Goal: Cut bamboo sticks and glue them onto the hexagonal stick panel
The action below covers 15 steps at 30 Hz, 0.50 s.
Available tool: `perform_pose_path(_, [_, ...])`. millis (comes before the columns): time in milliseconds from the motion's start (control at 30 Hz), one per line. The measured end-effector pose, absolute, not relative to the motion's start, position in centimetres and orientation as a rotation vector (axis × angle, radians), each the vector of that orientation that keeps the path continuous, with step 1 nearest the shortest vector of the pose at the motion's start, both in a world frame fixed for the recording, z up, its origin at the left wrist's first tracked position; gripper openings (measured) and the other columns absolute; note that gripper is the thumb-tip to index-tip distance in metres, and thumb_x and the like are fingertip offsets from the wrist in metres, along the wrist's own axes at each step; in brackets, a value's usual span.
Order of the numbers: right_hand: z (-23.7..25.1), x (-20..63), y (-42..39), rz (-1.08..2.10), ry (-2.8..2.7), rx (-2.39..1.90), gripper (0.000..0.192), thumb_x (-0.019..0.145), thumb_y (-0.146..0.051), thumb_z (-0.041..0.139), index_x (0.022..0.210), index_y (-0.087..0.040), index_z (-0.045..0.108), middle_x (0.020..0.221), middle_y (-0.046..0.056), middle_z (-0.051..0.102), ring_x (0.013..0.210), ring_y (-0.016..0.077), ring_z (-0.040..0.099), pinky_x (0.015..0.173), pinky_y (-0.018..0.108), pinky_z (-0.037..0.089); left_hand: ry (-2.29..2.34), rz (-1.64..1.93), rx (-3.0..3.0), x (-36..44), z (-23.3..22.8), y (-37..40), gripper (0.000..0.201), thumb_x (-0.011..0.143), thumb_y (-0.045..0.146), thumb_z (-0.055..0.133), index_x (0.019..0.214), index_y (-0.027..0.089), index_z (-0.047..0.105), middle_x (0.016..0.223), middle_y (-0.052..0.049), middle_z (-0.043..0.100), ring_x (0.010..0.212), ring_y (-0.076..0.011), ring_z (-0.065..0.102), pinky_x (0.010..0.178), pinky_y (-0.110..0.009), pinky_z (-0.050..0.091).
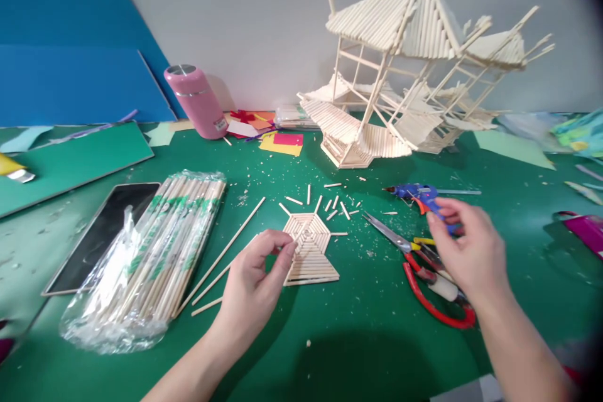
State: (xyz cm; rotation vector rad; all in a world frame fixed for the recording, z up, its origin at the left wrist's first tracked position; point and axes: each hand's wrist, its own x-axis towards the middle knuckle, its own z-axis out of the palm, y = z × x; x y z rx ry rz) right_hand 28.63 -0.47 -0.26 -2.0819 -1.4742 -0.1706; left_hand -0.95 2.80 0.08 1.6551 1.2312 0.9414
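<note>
My left hand (257, 276) is closed in a pinch, with what looks like a short wooden stick between thumb and forefinger. It hovers at the left side of a web-patterned panel of wooden sticks (311, 264), partly covering it. Several short cut sticks (345, 210) lie just beyond the panel. On the right, my right hand (466, 248) has its thumb and fingers around the handle of a blue glue gun (409, 191), whose nozzle points left. Red-handled scissors (412, 270) lie beneath and beside that hand, blades toward the panel.
Bagged wooden sticks (174, 245) rest partly over a dark tablet-like slab (103, 226) on the left, with loose long sticks (230, 245) alongside. A stick-built pavilion model (377, 88) stands at the back, near a pink bottle (198, 100) and coloured paper (282, 143).
</note>
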Motion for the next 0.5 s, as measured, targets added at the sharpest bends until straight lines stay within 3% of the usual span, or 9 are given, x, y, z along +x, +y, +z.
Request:
perform_pose_path(133, [-0.8,33.4,0.6,-0.081,-1.399,-2.350,0.042,0.072,-0.036,0.055,0.107,-0.012,0.052,0.104,0.018,0.054,0.086,0.0252,0.055,0.071,0.034,0.044,1.185,1.016,1.521,-1.1,-0.2,2.5,0.012,0.083,0.026,0.051,0.079,0.016,0.056,0.078,-0.003,0.058,0.070,-0.0139,0.054,0.063,-0.026,0.043])
perform_pose_path(267, [-1.7,34.5,1.5,0.167,-1.389,-2.422,0.035,0.066,-0.033,0.058,0.097,-0.017,0.054,0.092,0.012,0.058,0.077,0.0246,0.056,0.070,0.036,0.041,1.170,1.076,1.543,-1.6,-0.9,2.3,0.011,0.084,0.023,0.050,0.080,0.016,0.057,0.079,-0.002,0.058,0.073,-0.0137,0.055,0.067,-0.026,0.043])
perform_pose_path(400, [-1.3,35.1,2.3,0.346,-1.244,-2.455,0.020,0.061,-0.034,0.060,0.075,-0.021,0.056,0.061,0.004,0.052,0.065,0.0258,0.052,0.066,0.042,0.036,1.196,1.066,1.529,-2.0,-1.2,2.2,0.013,0.084,0.023,0.049,0.078,0.015,0.056,0.075,-0.002,0.058,0.070,-0.0132,0.054,0.065,-0.025,0.043])
perform_pose_path(500, [-0.3,35.4,2.0,0.554,-1.130,-2.321,0.018,0.064,-0.037,0.055,0.074,-0.021,0.055,0.061,0.004,0.053,0.064,0.0231,0.054,0.063,0.037,0.040,1.209,1.079,1.466,-2.0,-1.3,2.3,0.013,0.084,0.024,0.049,0.078,0.015,0.056,0.073,-0.002,0.058,0.070,-0.0134,0.054,0.066,-0.026,0.043])
